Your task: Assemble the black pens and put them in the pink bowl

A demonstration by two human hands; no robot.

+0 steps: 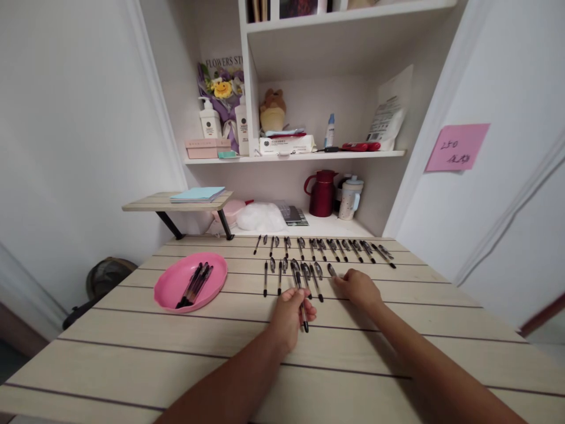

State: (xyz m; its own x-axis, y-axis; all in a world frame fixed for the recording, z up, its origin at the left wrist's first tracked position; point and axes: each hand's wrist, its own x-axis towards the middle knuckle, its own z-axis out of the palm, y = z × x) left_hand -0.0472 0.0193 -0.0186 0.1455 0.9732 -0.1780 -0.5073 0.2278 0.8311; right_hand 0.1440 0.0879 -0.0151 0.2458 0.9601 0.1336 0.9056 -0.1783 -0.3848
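My left hand (292, 315) is closed around a capped-looking pen (303, 313), its black end pointing toward me and its other end toward the rows on the table. My right hand (359, 287) rests low over the table with fingers pinched at a dark pen cap (332, 270); the fingertips are partly hidden. Just left of that cap lies another loose cap (318, 270) beside an uncapped pen (316, 284). More pens, such as one pen (265, 279) at the left of the near row, lie side by side with caps next to them.
A pink plate (161, 288) at the left holds several pens (195, 285). Behind the near row runs a longer row of pens (342, 251) with caps. A small raised shelf (145, 203) with blue paper (198, 194) stands back left; a red jug (323, 194) stands behind the table.
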